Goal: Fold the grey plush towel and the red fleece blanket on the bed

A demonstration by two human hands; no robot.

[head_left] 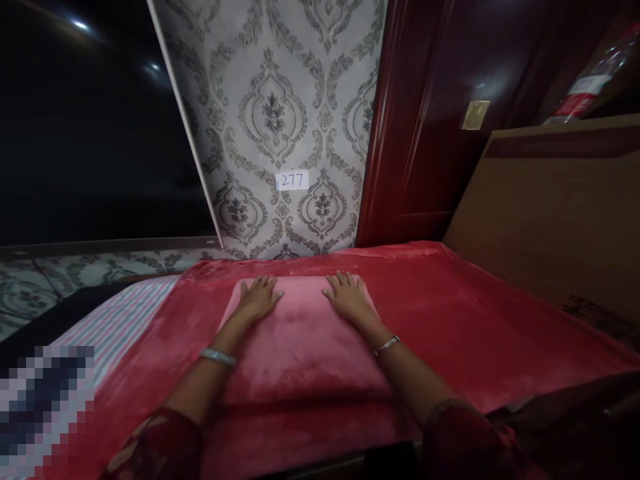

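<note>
A pink, plush-looking cloth point(305, 340) lies spread flat in front of me, on top of a red fleecy blanket point(440, 320). My left hand point(259, 297) rests palm down near its far left corner, fingers spread. On the far right corner lies my right hand point(346, 295), also flat with its fingers apart. Neither hand grips anything. The cloth's near part looks darker and rumpled, with a fold line across it. A bracelet circles each wrist.
Left of the blanket is a striped cloth point(125, 320). A large dark screen point(95, 133) stands behind at the left. A cardboard box point(555, 213) with a plastic bottle point(590, 87) on it borders the right. Patterned wall bears a paper label point(293, 180) reading 277.
</note>
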